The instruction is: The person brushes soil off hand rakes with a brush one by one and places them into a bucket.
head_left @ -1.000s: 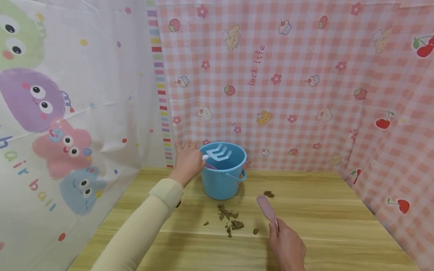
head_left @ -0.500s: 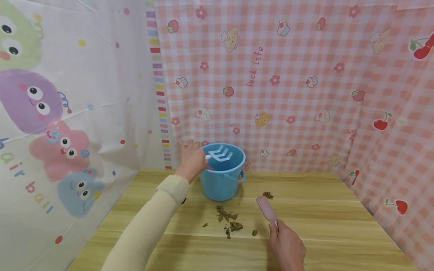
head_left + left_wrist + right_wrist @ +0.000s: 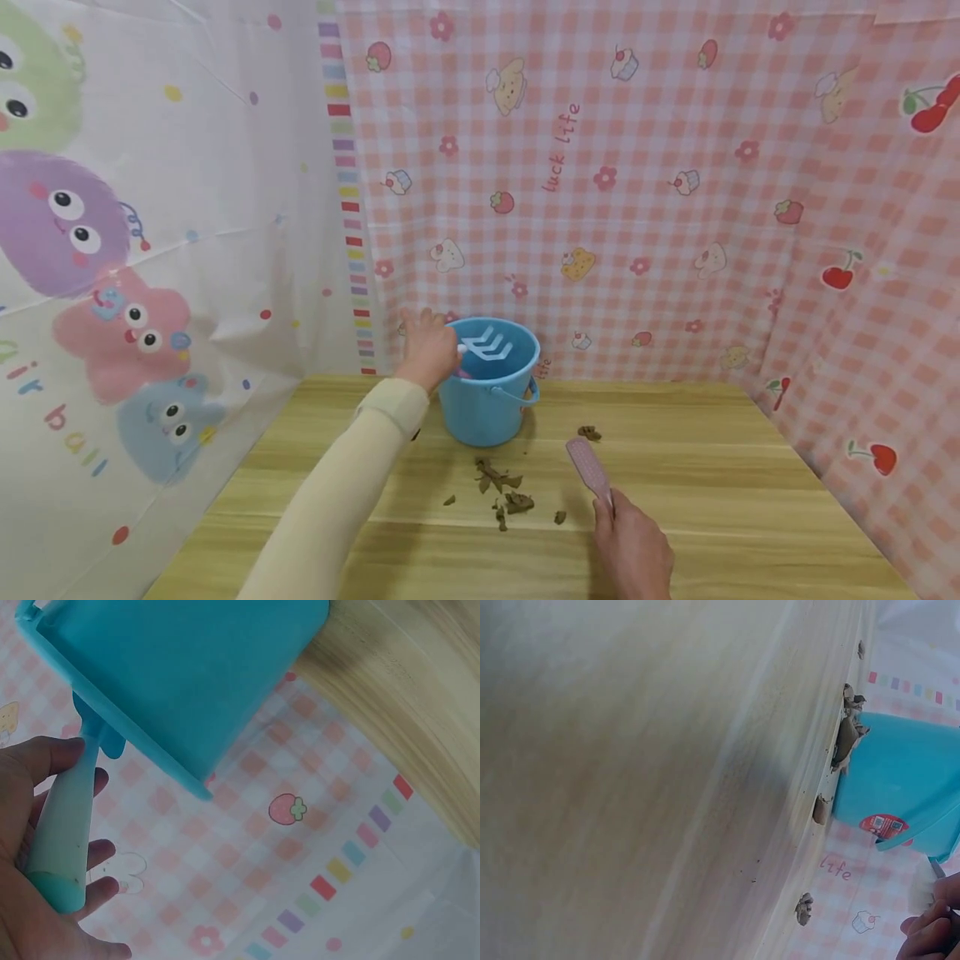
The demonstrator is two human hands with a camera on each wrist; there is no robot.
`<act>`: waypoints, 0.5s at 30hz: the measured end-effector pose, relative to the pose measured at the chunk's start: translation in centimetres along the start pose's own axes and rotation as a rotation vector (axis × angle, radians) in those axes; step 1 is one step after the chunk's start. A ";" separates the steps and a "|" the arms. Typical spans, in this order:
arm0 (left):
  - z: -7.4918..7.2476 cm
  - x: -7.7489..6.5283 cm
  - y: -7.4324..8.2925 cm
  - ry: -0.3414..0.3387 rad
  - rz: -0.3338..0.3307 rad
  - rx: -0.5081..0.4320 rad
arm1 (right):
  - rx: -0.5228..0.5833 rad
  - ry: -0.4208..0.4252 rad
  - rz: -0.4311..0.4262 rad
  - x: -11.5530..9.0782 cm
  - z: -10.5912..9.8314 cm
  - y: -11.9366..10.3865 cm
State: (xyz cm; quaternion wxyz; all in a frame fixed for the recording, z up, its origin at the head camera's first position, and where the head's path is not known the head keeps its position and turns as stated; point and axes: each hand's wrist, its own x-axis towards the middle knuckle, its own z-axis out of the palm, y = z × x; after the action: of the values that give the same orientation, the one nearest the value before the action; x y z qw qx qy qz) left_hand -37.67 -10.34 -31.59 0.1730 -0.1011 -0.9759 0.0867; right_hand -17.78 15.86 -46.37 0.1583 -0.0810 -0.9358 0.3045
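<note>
In the head view, a blue bucket (image 3: 482, 417) stands upright on the table with its handle hanging down at the right side. My left hand (image 3: 429, 346) is at its left rim, holding a toy rake whose pale blue tines (image 3: 491, 343) lie over the bucket's mouth. The left wrist view shows the rake's white handle (image 3: 64, 817) between thumb and fingers. Low at the right, my right hand (image 3: 636, 546) grips a flat pinkish paddle-shaped tool (image 3: 588, 468), held above the table. Brown crumbly clumps (image 3: 517, 502) lie in front of the bucket. Something pink shows inside it.
One more brown clump (image 3: 589, 433) lies right of the bucket, with smaller bits scattered nearby. The wood-patterned table (image 3: 720, 500) is bordered by a pink checked curtain (image 3: 600, 208) behind and at the right. A white printed curtain (image 3: 232, 250) hangs at the left.
My left hand has shifted slightly right with the rake, closer to the bucket. The head view has turned a little. My right hand and its tool stay nearly still.
</note>
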 end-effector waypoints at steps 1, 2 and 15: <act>0.1 0.1 0.1 -0.002 -0.001 0.000 | -0.001 0.001 0.000 0.0 0.0 0.0; 0.2 0.2 0.1 -0.003 -0.002 0.001 | -0.002 0.004 0.001 0.0 0.0 0.1; 0.6 1.7 0.7 -0.047 -0.001 0.010 | -0.019 0.013 0.024 0.0 -0.1 0.4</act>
State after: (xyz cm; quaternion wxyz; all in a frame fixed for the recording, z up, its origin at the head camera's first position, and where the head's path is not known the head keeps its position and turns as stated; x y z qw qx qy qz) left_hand -39.29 -9.35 -31.80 0.1503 -0.0977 -0.9793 0.0940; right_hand -17.71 16.25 -46.51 0.1600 -0.0956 -0.9366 0.2968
